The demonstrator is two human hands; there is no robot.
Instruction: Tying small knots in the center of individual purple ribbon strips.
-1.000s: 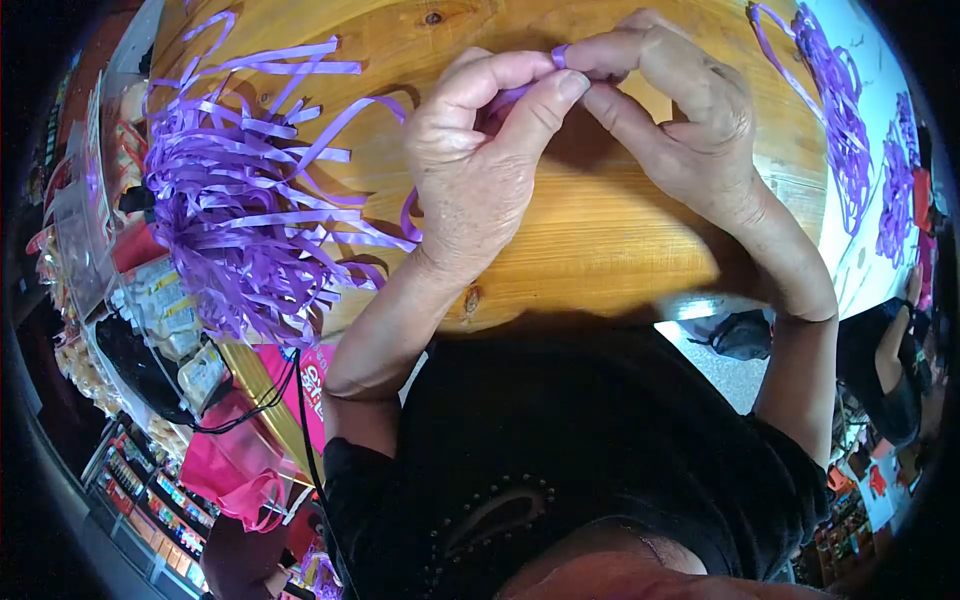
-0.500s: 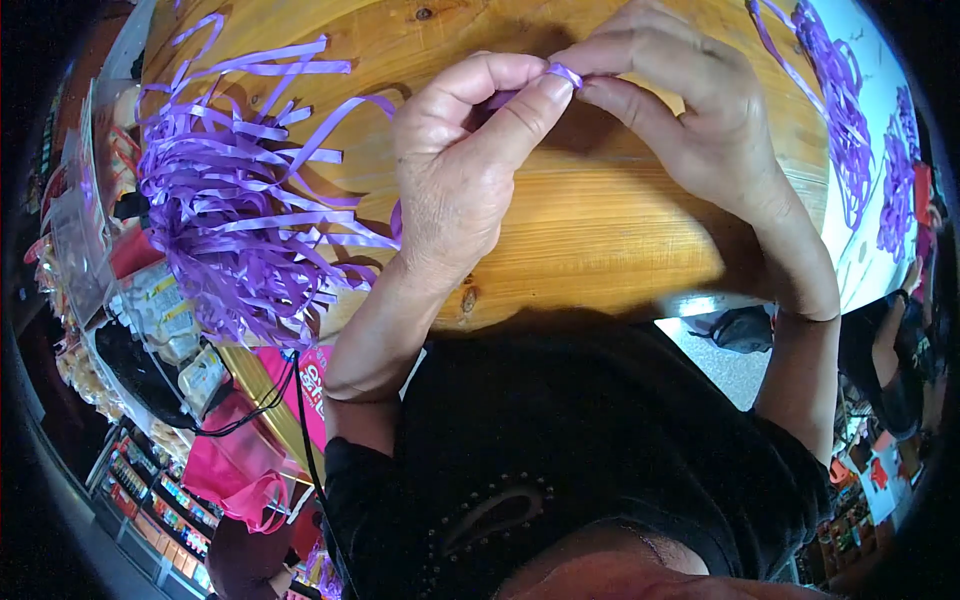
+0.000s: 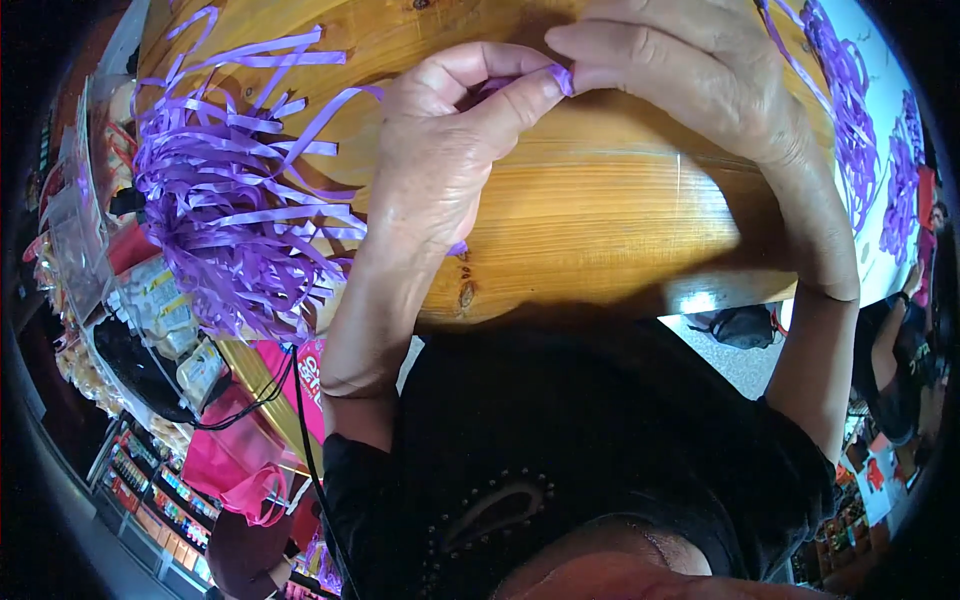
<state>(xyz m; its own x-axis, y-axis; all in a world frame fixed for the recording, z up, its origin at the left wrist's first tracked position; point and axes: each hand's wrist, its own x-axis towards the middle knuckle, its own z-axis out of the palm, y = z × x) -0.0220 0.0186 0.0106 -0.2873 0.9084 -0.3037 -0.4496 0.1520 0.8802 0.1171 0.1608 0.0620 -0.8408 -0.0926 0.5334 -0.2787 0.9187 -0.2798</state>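
Observation:
My left hand [image 3: 430, 150] is closed, its thumb and forefinger pinching a narrow purple ribbon [image 3: 563, 79] above the wooden table. A small folded end of the ribbon sticks out past the thumb tip, and another bit of purple shows behind the fingers. From the right comes my right hand [image 3: 690, 75], its fingers stretched out and apart. One of its tips lies against or right beside the ribbon end. To the left of my left hand lies a big tangled heap of purple ribbon strips [image 3: 230, 215], loose ends pointing right.
The wooden table [image 3: 580, 230] has a rounded near edge. More purple ribbon bundles [image 3: 845, 120] lie on a white surface [image 3: 880, 265] at the right. Clear plastic packages [image 3: 160, 310] and a pink bag [image 3: 240, 470] crowd the left side. A black cable [image 3: 305, 420] hangs there.
My right hand's fingertips have parted from their pinch at the ribbon, and the hand has tilted up and over. My left hand has shifted slightly left, still holding the ribbon.

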